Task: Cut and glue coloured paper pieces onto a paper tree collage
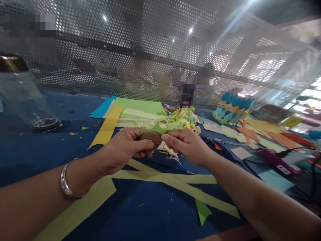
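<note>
My left hand [125,147] is closed around a brown, round-edged object [151,136], its thumb lying across the front; a roll of tape or a wooden disc, I cannot tell which. Just behind it, a green paper piece with a pointed edge [157,128] spans between both hands. My right hand [185,144] pinches at the right end of this paper, thumb tip beside the brown object. Below the hands, pale green paper strips [173,184] cross on the blue table [140,207]. A small green scrap [202,209] lies under one strip.
A heap of paper scraps [184,117] sits behind my hands, beside stacked coloured sheets [140,104]. A glass bottle [27,97] stands at left. On the right are a zigzag paper crown [232,108], paper cutouts, a purple power strip [279,162] and cables. Perforated metal panel [112,43] behind.
</note>
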`<action>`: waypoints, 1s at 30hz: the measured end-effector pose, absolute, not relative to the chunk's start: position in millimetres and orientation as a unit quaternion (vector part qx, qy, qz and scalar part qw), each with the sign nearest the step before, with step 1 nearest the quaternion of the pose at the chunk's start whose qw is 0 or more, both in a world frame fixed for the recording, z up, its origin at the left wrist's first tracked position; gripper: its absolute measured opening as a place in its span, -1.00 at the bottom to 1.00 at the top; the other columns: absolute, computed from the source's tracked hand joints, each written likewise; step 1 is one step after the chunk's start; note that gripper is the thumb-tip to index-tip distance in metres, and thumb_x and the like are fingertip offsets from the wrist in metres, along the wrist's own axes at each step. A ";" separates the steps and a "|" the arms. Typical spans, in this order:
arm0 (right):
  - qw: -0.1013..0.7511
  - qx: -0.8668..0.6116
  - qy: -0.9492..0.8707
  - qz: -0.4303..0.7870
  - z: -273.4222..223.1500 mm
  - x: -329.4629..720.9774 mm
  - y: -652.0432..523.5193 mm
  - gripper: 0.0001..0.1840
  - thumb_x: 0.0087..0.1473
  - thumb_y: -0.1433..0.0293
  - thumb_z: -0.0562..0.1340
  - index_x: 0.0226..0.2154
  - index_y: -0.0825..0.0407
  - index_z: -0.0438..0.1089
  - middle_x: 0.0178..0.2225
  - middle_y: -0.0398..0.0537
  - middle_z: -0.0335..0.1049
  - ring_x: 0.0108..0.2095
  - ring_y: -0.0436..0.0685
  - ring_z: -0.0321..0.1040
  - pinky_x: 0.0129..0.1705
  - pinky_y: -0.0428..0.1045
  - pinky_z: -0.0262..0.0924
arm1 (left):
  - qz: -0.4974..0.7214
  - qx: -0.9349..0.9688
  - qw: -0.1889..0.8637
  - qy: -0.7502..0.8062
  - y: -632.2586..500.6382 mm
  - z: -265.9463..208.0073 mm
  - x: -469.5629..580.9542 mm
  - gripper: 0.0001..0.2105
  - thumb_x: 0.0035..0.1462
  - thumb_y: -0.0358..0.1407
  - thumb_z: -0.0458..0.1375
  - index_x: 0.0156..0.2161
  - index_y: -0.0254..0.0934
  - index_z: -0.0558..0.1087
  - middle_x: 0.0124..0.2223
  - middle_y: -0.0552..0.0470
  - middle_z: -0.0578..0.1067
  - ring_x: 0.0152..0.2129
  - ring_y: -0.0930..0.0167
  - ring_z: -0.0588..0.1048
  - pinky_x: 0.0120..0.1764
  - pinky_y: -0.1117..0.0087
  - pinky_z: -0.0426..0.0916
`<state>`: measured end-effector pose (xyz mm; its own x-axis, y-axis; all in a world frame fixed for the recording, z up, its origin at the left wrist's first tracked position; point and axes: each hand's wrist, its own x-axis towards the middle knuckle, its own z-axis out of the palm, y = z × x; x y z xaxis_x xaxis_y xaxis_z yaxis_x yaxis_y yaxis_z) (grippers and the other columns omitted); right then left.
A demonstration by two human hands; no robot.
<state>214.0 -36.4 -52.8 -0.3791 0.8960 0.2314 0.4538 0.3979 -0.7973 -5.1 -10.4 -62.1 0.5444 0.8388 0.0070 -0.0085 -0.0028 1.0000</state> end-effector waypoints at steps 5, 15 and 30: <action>0.321 -0.459 -0.769 0.308 -51.8 214.8 -36.1 -0.41 0.26 -0.07 0.13 -0.59 0.01 0.17 -0.64 -0.28 -0.02 -0.60 -0.08 -0.09 -0.55 -0.05 -0.22 | 0.339 0.623 0.617 0.340 -11.3 -61.0 -5.0 -0.95 0.06 -0.29 0.35 -0.36 -0.21 0.63 -0.49 0.06 0.53 -0.53 0.48 0.45 -0.48 0.51 0.25; 0.326 -0.495 -0.749 0.296 -51.3 214.8 -34.9 -0.42 0.23 -0.06 0.17 -0.59 0.00 0.09 -0.64 -0.31 -0.06 -0.60 -0.09 -0.13 -0.54 -0.06 -0.25 | 0.388 0.568 0.631 0.357 -9.0 -62.3 -0.6 -0.91 0.06 -0.32 0.33 -0.34 -0.28 0.52 -0.48 0.12 0.44 -0.58 0.55 0.35 -0.53 0.53 0.20; 0.441 -0.435 -0.693 0.369 -63.6 199.7 -38.7 -0.59 0.13 0.07 0.33 -0.45 0.04 0.29 -0.52 -0.25 0.16 -0.49 -0.05 0.03 -0.48 -0.07 -0.07 | 0.381 0.584 0.639 0.324 -19.4 -65.1 3.9 -0.86 0.11 -0.24 0.34 -0.25 -0.22 0.52 -0.35 0.12 0.51 -0.47 0.51 0.46 -0.44 0.50 0.26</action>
<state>199.7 -38.7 -63.6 -0.2324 0.9281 0.2910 0.2769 0.3499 -0.8949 3.9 -19.4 -65.1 0.4991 0.8660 0.0314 -0.1087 0.0266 0.9937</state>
